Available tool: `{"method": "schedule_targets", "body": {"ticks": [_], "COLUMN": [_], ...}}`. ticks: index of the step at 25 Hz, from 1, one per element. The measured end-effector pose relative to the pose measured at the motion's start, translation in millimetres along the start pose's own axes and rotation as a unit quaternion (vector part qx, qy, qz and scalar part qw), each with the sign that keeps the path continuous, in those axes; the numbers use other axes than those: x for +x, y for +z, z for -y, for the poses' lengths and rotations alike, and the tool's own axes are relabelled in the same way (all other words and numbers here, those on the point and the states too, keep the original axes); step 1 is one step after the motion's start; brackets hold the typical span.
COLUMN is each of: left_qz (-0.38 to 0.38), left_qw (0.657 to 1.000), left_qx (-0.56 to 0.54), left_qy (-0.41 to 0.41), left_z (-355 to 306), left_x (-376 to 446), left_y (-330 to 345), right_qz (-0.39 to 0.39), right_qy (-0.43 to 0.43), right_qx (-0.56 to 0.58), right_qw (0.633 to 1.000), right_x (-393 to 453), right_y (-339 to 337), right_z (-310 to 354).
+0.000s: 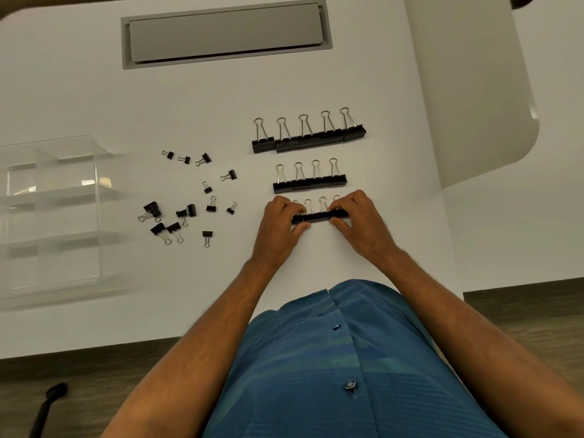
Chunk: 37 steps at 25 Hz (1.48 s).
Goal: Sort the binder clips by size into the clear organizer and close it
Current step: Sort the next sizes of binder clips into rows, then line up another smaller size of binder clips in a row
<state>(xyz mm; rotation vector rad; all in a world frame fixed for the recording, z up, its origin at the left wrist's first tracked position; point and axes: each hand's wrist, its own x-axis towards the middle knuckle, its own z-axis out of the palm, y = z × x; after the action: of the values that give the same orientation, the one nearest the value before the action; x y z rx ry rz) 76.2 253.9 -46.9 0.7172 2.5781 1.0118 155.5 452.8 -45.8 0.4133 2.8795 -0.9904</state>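
Note:
Black binder clips lie on the white table [221, 99]. A row of several large clips [308, 139] sits furthest from me, and a row of medium clips [309, 182] lies below it. My left hand [279, 221] and my right hand [358, 219] pinch the two ends of a third row of clips [316, 215] between fingers and thumbs. Several small and mid-sized loose clips [189, 197] are scattered to the left. The clear organizer [53, 213] lies open at the left edge, its compartments holding nothing I can see.
A grey cable hatch [226, 33] is set into the table's far side. A second white tabletop [474, 90] adjoins on the right. The table's near edge runs just in front of my torso. A black object [47, 403] shows on the floor at lower left.

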Motion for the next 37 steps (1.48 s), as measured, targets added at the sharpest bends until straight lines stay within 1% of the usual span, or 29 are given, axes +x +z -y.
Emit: {"method": "schedule_targets", "body": {"ticks": [3, 5, 7, 9, 13, 17, 20, 24, 27, 28, 30, 32, 35, 37], "left_qz": [0.012, 0.004, -0.007, -0.014, -0.031, -0.073, -0.104, -0.143, -0.194, -0.2, -0.176, -0.133, -0.094, -0.075], "left_qw": [1.0, 0.999, 0.999, 0.999, 0.997, 0.99, 0.982, 0.974, 0.959, 0.954, 0.956, 0.967, 0.976, 0.981], "left_qx": [-0.018, -0.035, -0.042, -0.037, -0.031, -0.051, -0.065, -0.048, -0.047, -0.051, -0.057, -0.042, 0.007, 0.019], "left_qy": [-0.009, -0.019, -0.026, -0.032, -0.069, -0.11, -0.146, -0.167, -0.201, -0.216, -0.226, -0.213, -0.194, -0.18], "left_z": [0.3, 0.6, 4.6, 12.1, 32.9, 59.8, 79.9, 111.2, 135.5, 142.4, 151.4, 156.2, 160.4, 164.6], "left_x": [-3.0, -7.8, -16.0, -26.9, -46.5, -58.3, -63.3, -66.7, -67.7, -67.2, -63.8, -61.1, -64.1, -70.8], "left_y": [-6.2, -13.5, -24.6, -37.2, -64.8, -98.5, -124.7, -162.1, -185.6, -191.1, -198.0, -198.3, -192.2, -187.4], "right_qz": [-0.001, -0.031, -0.064, -0.074, -0.057, -0.037, -0.014, 0.014, 0.039, 0.051, 0.081, 0.101, 0.099, 0.105], "right_qy": [0.005, 0.008, -0.008, -0.034, -0.077, -0.104, -0.117, -0.133, -0.141, -0.144, -0.143, -0.14, -0.14, -0.13], "right_qx": [0.0, -0.004, -0.008, -0.003, 0.014, 0.034, 0.028, 0.028, 0.038, 0.042, 0.048, 0.05, 0.036, 0.024], "right_qw": [1.0, 0.999, 0.998, 0.997, 0.995, 0.993, 0.993, 0.991, 0.989, 0.987, 0.985, 0.984, 0.985, 0.986], "right_x": [-1.9, -4.9, -6.6, -6.5, 2.6, 17.1, 23.5, 27.0, 28.4, 29.9, 35.6, 43.4, 56.6, 64.9], "right_y": [-3.3, -6.4, -7.4, -5.0, 7.2, 29.3, 44.6, 65.4, 83.8, 89.7, 99.6, 108.7, 123.4, 135.2], "right_z": [3.0, 8.0, 17.5, 29.0, 61.5, 99.8, 125.6, 160.3, 181.6, 187.7, 200.8, 215.5, 236.4, 244.6]}}
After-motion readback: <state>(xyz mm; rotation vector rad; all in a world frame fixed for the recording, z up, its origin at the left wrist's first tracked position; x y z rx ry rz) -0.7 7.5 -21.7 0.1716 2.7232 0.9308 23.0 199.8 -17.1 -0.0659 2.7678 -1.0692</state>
